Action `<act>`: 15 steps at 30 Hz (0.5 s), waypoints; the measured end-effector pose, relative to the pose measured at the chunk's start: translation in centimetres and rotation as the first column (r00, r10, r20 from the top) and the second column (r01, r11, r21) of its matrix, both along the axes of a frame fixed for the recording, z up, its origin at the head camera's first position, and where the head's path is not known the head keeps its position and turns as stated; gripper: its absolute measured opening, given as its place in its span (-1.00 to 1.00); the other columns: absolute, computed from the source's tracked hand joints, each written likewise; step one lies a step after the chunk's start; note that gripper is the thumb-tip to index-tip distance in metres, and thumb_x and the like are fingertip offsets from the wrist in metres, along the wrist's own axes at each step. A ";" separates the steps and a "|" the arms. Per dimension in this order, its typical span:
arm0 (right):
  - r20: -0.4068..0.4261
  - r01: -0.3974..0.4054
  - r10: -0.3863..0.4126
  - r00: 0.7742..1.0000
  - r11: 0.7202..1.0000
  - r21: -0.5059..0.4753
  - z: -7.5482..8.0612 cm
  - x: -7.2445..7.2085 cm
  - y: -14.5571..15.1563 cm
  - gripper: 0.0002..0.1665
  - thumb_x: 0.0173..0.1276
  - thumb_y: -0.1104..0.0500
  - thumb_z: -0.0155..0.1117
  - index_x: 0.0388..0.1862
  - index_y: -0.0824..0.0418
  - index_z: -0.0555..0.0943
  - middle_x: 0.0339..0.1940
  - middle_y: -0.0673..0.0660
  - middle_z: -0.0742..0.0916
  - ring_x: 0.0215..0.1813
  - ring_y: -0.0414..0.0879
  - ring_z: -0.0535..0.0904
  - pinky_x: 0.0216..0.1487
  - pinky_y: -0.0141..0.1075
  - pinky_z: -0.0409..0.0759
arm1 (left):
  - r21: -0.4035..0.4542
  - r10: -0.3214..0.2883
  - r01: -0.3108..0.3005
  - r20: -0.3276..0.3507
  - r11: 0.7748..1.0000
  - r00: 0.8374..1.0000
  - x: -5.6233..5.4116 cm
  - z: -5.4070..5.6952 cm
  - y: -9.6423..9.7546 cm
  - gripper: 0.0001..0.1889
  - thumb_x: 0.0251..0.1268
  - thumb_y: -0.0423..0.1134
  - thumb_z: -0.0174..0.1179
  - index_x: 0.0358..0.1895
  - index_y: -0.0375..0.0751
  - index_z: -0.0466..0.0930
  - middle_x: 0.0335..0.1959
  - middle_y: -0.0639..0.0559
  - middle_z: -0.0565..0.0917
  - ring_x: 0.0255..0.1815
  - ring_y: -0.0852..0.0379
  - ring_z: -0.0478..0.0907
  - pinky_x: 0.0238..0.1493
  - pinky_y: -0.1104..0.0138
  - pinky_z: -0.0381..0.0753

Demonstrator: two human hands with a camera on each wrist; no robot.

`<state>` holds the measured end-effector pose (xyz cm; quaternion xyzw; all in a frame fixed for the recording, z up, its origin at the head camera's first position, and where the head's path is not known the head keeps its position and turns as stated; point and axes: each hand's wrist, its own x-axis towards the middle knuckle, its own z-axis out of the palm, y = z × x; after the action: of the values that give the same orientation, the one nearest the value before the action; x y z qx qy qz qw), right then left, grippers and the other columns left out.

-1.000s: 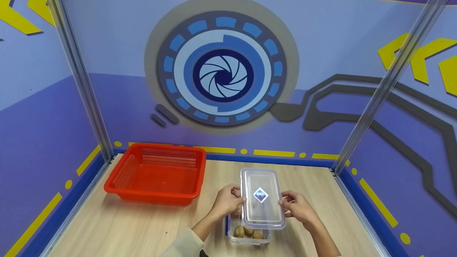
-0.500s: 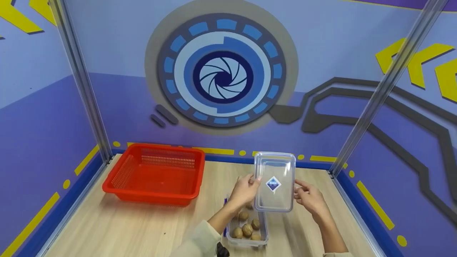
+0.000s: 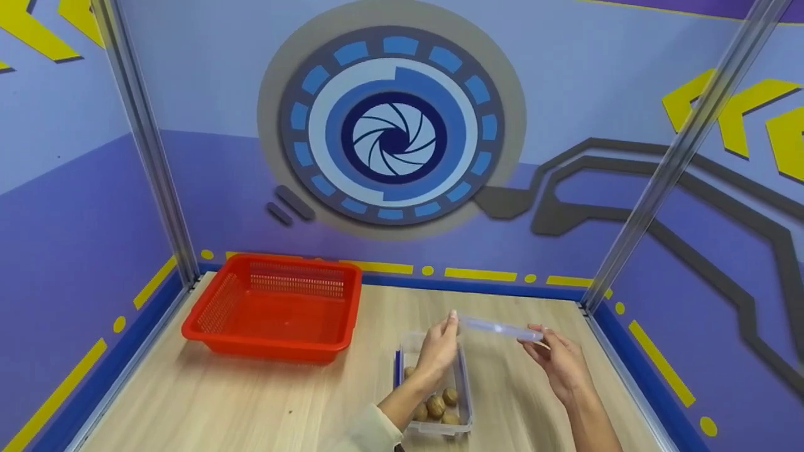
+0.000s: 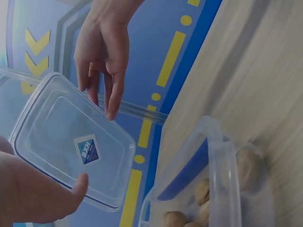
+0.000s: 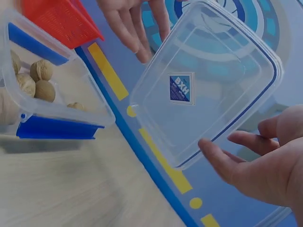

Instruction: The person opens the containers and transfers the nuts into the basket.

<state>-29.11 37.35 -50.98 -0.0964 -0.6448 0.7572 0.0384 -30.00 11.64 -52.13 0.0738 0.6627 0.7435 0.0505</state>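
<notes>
A clear plastic container lid (image 3: 493, 328) with a blue diamond label is held up, nearly edge-on in the head view. My left hand (image 3: 438, 348) pinches its left end, with the thumb laid over the lid's face in the left wrist view. At the opposite end my right hand (image 3: 563, 364) holds the edge between thumb and fingers. Below and left of the lid stands an uncovered clear container (image 3: 466, 389) with blue side clips. Several walnuts (image 3: 435, 407) lie inside it, partly hidden behind my left wrist.
A red plastic basket (image 3: 270, 348) with slotted sides stands at the back left of the wooden table (image 3: 251, 408). Patterned blue-purple walls (image 3: 207, 188) and metal posts (image 3: 151, 169) enclose the table on three sides.
Both hands have lifted the lid up and rightward off the container, uncovering walnuts. The lid has tipped from facing the head camera to nearly edge-on.
</notes>
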 end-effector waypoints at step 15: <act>0.157 -0.162 0.155 0.975 0.986 0.036 -2.7 -0.8 3.9 -0.61 0.60 0.28 0.27 0.30 0.42 0.58 -0.01 0.13 0.80 -0.01 -0.05 0.74 0.01 -0.22 0.72 | 0.017 -0.004 0.003 0.067 1.000 0.998 -0.4 -2.9 0.1 -0.68 0.51 -0.39 0.24 0.22 -0.47 0.59 -0.07 -0.12 0.66 -0.17 0.06 0.70 -0.17 0.24 0.80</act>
<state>-29.94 41.23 -53.67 -0.1017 -0.6698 0.7322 -0.0694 -30.35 11.72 -55.02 0.0503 0.6543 0.7510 0.0735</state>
